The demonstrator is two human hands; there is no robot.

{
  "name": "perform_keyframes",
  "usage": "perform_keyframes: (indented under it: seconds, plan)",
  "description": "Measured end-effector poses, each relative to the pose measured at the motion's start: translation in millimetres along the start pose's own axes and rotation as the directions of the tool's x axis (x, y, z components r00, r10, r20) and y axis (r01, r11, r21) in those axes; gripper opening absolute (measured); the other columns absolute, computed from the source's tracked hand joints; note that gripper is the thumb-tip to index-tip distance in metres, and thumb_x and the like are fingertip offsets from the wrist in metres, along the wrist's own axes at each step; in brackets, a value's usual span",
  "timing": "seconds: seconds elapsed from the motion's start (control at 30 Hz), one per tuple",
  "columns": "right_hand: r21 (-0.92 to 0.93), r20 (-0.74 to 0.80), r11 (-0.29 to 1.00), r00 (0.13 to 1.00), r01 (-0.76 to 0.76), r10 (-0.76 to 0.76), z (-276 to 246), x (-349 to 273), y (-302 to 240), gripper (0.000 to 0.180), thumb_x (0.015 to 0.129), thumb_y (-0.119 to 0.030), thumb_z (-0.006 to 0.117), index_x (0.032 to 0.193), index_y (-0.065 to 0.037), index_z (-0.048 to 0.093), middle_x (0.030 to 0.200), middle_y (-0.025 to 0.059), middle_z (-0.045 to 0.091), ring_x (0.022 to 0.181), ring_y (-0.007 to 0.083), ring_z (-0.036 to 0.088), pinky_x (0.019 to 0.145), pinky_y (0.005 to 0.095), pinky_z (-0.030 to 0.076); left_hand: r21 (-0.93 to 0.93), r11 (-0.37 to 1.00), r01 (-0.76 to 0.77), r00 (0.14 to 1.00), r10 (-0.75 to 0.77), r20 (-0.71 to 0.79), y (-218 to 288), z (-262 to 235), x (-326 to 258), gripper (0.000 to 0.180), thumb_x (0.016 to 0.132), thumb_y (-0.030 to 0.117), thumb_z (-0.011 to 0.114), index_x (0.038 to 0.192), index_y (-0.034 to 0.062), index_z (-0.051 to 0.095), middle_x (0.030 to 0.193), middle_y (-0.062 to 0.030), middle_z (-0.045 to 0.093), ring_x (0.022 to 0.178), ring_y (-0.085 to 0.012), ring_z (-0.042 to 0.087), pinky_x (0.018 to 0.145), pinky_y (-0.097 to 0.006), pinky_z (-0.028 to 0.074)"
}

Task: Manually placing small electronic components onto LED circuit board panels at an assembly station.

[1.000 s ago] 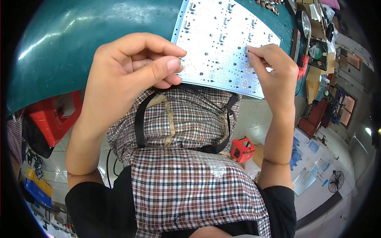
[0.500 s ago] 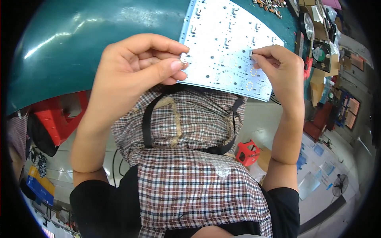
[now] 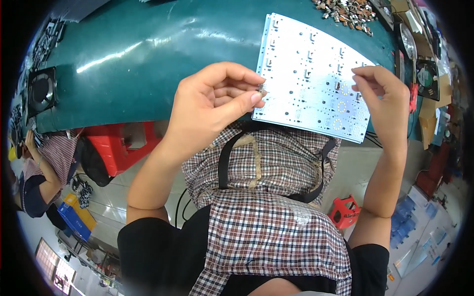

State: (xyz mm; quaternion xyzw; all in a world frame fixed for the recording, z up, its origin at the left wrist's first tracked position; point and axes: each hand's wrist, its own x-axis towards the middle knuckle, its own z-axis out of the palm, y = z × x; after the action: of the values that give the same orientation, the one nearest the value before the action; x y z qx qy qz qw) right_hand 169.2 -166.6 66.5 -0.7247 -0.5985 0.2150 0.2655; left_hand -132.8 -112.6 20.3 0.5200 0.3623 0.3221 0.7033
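Note:
A white circuit board panel (image 3: 296,101) lies at the table's near edge, bearing rows of small dark parts and rings of yellowish pads. Beside its left edge, my left hand (image 3: 212,101) pinches a small silvery metal part (image 3: 261,90) between thumb and fingertips; its exact kind is too small to make out. My right hand (image 3: 384,91) hovers over the board's right side, thumb and forefinger slightly apart, with nothing visible between them. Just left of those fingertips, a small dark connector-like part (image 3: 337,85) sits on the board.
A heap of small metal and brown parts (image 3: 348,15) lies at the far right of the green table (image 3: 148,69). Fans (image 3: 427,79) stand at both sides. Below are red plastic stools (image 3: 345,211). At the far left, another person's arm (image 3: 47,170) shows.
The view has shifted, so the board and both hands appear farther right and lower. My right fingertips have lifted off the board, leaving a dark part visible there. My left hand keeps its pinch.

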Motion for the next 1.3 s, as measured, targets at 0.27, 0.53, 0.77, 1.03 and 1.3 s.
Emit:
perform_keyframes:
  seconds: [0.27, 0.53, 0.77, 1.03, 1.3]
  plan:
    - [-0.219, -0.140, 0.974, 0.987, 0.051, -0.083, -16, 80, 80, 0.015, 0.092, 0.001, 0.070, 0.106, 0.005, 0.072, 0.093, 0.0123, 0.077, 0.088, 0.0161, 0.075, 0.079, 0.0262, 0.056, 0.262, 0.962, -0.074, 0.997, 0.081, -0.016, 8, 4, 5, 0.022, 0.091, -0.003, 0.075, 0.112, -0.0064, 0.069, 0.101, -0.0124, 0.075, 0.090, -0.0150, 0.075, 0.079, -0.025, 0.061]
    - [-0.315, -0.086, 0.949, 0.995, 0.014, -0.044, 18, 118, 67, 0.016, 0.086, -0.011, 0.073, 0.096, 0.002, 0.074, 0.087, 0.0150, 0.075, 0.079, 0.0223, 0.072, 0.074, 0.0338, 0.056, 0.601, 0.787, -0.135, 0.990, 0.125, 0.059, 32, 4, 7, 0.018, 0.084, -0.005, 0.076, 0.102, -0.0038, 0.073, 0.096, -0.0098, 0.074, 0.084, -0.0131, 0.074, 0.072, -0.023, 0.060]
    - [-0.309, -0.275, 0.948, 0.948, 0.072, -0.161, 20, 106, 45, 0.011, 0.072, -0.006, 0.075, 0.072, 0.003, 0.069, 0.073, 0.0209, 0.069, 0.068, 0.0326, 0.070, 0.065, 0.0396, 0.055, 0.709, 0.683, -0.179, 0.983, 0.162, 0.091, 28, 3, 12, 0.020, 0.081, -0.004, 0.077, 0.100, -0.0026, 0.073, 0.092, -0.0081, 0.074, 0.080, -0.0126, 0.074, 0.072, -0.023, 0.060]
    - [0.244, -0.251, 0.970, 0.965, -0.014, 0.077, 5, 56, 15, 0.013, 0.081, 0.003, 0.076, 0.092, 0.004, 0.069, 0.075, 0.0121, 0.069, 0.068, 0.0156, 0.070, 0.060, 0.0296, 0.055, 0.803, 0.556, -0.215, 0.972, 0.204, 0.119, 19, -3, 16, 0.018, 0.080, -0.002, 0.078, 0.097, 0.0012, 0.073, 0.086, -0.0058, 0.072, 0.078, -0.0128, 0.073, 0.070, -0.024, 0.059]
    - [0.493, -0.374, 0.846, 0.927, 0.204, -0.006, 0, -5, 27, 0.018, 0.085, 0.011, 0.075, 0.103, 0.011, 0.072, 0.092, 0.0202, 0.076, 0.076, 0.0183, 0.076, 0.068, 0.0224, 0.064, 0.863, 0.426, -0.272, 0.955, 0.229, 0.188, 20, -5, 21, 0.016, 0.079, 0.000, 0.079, 0.094, 0.0042, 0.074, 0.083, -0.0044, 0.071, 0.074, -0.0140, 0.072, 0.068, -0.025, 0.059]
